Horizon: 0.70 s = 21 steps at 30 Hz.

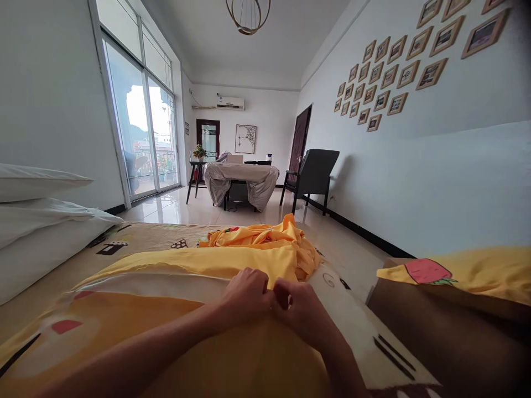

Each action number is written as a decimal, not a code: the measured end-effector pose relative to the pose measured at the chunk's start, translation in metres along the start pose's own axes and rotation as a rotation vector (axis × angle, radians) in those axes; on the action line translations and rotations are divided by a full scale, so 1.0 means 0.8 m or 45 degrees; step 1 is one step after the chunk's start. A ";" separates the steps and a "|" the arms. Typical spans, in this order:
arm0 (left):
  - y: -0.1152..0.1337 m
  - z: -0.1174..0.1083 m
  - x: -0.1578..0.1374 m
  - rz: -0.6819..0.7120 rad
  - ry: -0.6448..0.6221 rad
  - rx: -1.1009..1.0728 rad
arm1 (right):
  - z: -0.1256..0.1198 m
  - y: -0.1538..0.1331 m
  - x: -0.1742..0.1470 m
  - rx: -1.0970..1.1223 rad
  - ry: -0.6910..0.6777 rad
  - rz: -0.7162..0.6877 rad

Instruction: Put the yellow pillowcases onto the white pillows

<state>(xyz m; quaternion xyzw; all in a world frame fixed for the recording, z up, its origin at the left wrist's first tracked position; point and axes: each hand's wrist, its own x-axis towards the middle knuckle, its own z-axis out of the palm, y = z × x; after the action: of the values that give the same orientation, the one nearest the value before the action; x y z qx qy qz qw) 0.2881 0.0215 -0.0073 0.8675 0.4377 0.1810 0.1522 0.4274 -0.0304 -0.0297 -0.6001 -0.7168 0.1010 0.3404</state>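
Yellow cloth (249, 359): spread over the bed directly in front of us, running beneath both forearms, with red printed patches showing at the left; a pale strip of fabric shows along a fold there.
Left hand (248, 296): closed, fingers curled in, pinching the cloth near its far edge; we see the back of the hand, while the fingertips are mostly hidden.
Right hand (301, 309): just beside the left, thumb and forefinger bent into a small loop, their tips pinched on the same stretch of cloth.
Bunched fabric (265, 237): orange-yellow, heaped in wrinkles just beyond the hands; we cannot tell whether it is one piece with the cloth we grip.
Patterned sheet (149, 236): beige with dark motifs, lying under the yellow layers and showing on both sides of them.
White pillows (45, 221): stacked at our left, on the bed.
Strawberry-print cloth (429, 271): yellow, draped over a brown surface (415, 320) at our right, apart from the hands.
Covered table (244, 172): across the tiled floor, under a greyish sheet.
Dark chair (319, 171): to the right of that table, near the wall.
Potted flowers (199, 152): on a small dark stand left of the table, near the sliding glass doors (141, 138).
Small wooden frames (409, 74): hung in slanting rows along our right-hand wall.
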 end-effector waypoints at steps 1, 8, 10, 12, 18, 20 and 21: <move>-0.002 0.001 0.000 0.004 -0.005 -0.020 | 0.001 -0.001 -0.001 -0.038 0.003 -0.007; -0.002 -0.005 -0.011 0.190 0.001 -0.190 | 0.002 0.003 0.002 0.070 0.032 -0.020; -0.002 -0.010 -0.013 0.127 -0.050 -0.285 | 0.000 0.008 0.005 0.231 -0.018 -0.015; -0.005 -0.015 -0.014 0.084 -0.092 -0.308 | -0.002 0.012 0.008 0.350 -0.069 -0.001; -0.022 -0.027 -0.019 0.157 -0.215 -0.177 | -0.008 0.016 0.010 0.427 -0.102 -0.013; -0.027 -0.030 -0.023 0.248 -0.371 -0.205 | -0.008 0.017 0.010 0.417 -0.108 -0.025; -0.029 -0.032 -0.025 0.269 -0.425 -0.210 | -0.008 0.017 0.009 0.407 -0.114 -0.022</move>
<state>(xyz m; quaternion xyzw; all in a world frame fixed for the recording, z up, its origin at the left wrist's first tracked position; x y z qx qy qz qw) 0.2494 0.0213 0.0018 0.9110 0.2970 0.0850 0.2732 0.4416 -0.0214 -0.0299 -0.5270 -0.7111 0.2375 0.4003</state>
